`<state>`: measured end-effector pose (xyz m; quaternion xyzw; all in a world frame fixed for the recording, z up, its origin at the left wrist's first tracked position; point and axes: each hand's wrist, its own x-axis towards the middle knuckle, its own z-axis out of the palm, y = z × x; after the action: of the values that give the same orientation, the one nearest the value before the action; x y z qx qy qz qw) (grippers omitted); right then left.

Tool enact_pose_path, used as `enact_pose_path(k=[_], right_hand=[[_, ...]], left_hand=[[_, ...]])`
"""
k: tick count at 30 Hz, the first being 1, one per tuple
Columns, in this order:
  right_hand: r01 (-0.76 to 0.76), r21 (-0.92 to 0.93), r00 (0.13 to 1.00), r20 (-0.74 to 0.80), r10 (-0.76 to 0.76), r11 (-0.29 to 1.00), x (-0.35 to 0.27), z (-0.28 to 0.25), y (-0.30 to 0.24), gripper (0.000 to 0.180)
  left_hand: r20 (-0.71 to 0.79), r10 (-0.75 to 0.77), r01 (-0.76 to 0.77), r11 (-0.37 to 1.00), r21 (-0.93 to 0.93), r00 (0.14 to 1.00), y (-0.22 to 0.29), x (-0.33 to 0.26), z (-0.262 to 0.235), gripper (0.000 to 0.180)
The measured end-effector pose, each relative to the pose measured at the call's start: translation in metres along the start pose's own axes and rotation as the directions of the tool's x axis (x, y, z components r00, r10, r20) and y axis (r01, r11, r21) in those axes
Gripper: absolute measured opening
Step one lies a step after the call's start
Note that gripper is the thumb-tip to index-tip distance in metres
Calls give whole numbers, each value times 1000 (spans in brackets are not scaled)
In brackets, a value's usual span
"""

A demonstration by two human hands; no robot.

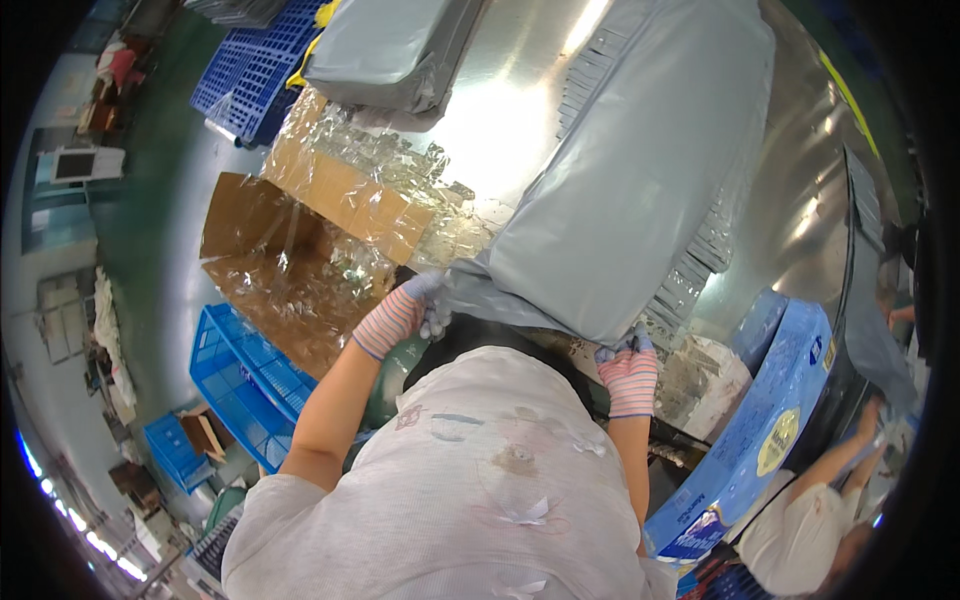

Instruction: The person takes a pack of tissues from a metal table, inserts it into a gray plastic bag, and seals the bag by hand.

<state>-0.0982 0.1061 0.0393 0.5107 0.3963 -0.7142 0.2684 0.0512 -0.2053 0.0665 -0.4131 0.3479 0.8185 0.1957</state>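
Forearms (340,400) forward | left hand (430,300), fingers pinching grey bag (630,180) | right hand (628,366), fingers clasping its near edge

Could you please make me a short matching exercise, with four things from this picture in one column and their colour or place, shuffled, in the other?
1. Grey plastic bag
2. Open cardboard box
3. Left hand
4. Right hand

A. At the right end of the bag's near edge
B. Brown, with clear film on it
C. Lying across the metal table
D. At the left end of the bag's near edge

Pairs: 1-C, 2-B, 3-D, 4-A
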Motion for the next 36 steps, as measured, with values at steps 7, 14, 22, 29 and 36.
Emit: enact_pose_path(k=[7, 14, 22, 29, 36], right_hand=[[-204, -176, 978, 0, 207, 963, -13, 25, -22, 13], [-75, -193, 996, -62, 64, 978, 11, 23, -53, 44], [515, -218, 854, 47, -518, 829, 17, 67, -18, 34], [468, -179, 835, 409, -367, 866, -55, 72, -48, 57], [727, -165, 608, 605, -514, 666, -123, 120, -37, 63]], left_hand=[[40, 300, -290, 944, -160, 953, 28, 61, 30, 28], [-160, 348, -327, 934, 143, 924, 64, 109, 63, 39], [-99, 408, -284, 771, 569, 908, 78, 164, 94, 43], [122, 513, -515, 756, 403, 849, 91, 113, 119, 70], [570, 510, -473, 851, -228, 644, 186, 15, 112, 78]])
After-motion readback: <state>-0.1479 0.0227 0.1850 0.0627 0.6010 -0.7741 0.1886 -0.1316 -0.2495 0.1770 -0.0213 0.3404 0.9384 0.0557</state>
